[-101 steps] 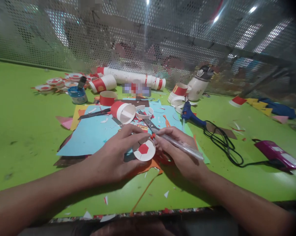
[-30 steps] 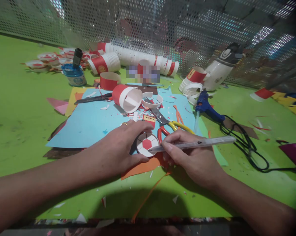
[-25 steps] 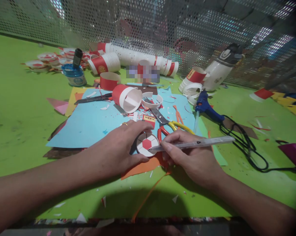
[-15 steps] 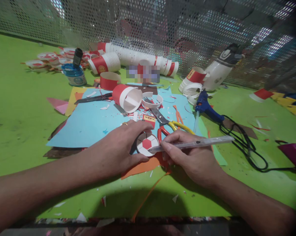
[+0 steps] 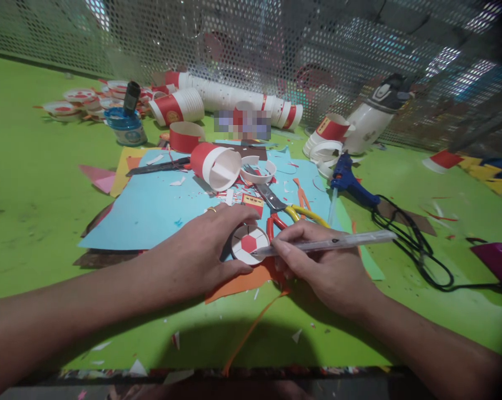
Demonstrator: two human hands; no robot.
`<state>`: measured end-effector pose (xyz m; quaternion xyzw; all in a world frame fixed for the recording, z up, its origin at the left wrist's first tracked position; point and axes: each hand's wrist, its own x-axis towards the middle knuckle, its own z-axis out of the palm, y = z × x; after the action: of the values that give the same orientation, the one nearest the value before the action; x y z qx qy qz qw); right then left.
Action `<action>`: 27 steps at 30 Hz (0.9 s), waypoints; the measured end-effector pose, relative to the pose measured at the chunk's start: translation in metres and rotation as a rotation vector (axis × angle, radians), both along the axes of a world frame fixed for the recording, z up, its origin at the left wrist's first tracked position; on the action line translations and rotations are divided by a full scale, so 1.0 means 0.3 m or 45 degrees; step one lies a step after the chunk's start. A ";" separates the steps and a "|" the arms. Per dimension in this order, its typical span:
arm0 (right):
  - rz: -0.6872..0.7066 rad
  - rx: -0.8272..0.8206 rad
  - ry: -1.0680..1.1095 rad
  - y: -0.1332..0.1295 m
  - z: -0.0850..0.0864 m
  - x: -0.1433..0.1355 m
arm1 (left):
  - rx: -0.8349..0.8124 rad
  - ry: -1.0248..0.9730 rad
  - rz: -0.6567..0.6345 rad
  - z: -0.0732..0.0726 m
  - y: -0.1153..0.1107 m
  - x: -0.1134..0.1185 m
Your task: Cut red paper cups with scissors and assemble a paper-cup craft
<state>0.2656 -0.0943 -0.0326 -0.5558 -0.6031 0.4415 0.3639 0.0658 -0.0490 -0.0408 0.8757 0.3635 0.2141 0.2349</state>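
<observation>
My left hand (image 5: 217, 244) curls round the left side of a white paper disc (image 5: 239, 254), thumb below and fingers above. A red hexagon sits in the disc's middle, with thin dark lines running from it toward the edge. In my right hand (image 5: 326, 266) a clear-barrelled pen (image 5: 342, 240) is pinched, its tip on or just over the disc by the hexagon's lower right corner. Beyond the right hand lie scissors (image 5: 271, 197) with yellow and red handles. A red and white paper cup (image 5: 215, 166) rests on its side on the light-blue paper (image 5: 151, 214).
Stacked paper cups (image 5: 234, 94) lie along the mesh wall (image 5: 151, 39). At the back left stands a blue-lidded jar (image 5: 126, 128). To the right are a blue glue gun (image 5: 353, 183), a black cord (image 5: 426, 261) and a white jug (image 5: 367, 125). Paper scraps dot the green table (image 5: 38, 222).
The pen tip has shifted very slightly on the disc, near the hexagon's lower right corner. Both hands stay in place with the same hold.
</observation>
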 end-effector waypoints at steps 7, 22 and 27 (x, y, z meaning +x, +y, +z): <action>0.000 -0.003 -0.049 0.004 -0.001 0.002 | 0.015 0.005 -0.006 0.000 0.001 0.003; 0.018 -0.015 0.001 0.005 -0.001 0.008 | -0.082 -0.025 0.028 0.003 -0.005 0.000; -0.007 0.018 -0.092 0.006 0.006 0.003 | -0.087 -0.029 0.025 0.006 -0.003 0.005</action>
<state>0.2665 -0.0924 -0.0308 -0.5703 -0.6176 0.4158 0.3470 0.0672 -0.0499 -0.0391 0.8611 0.3765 0.2137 0.2667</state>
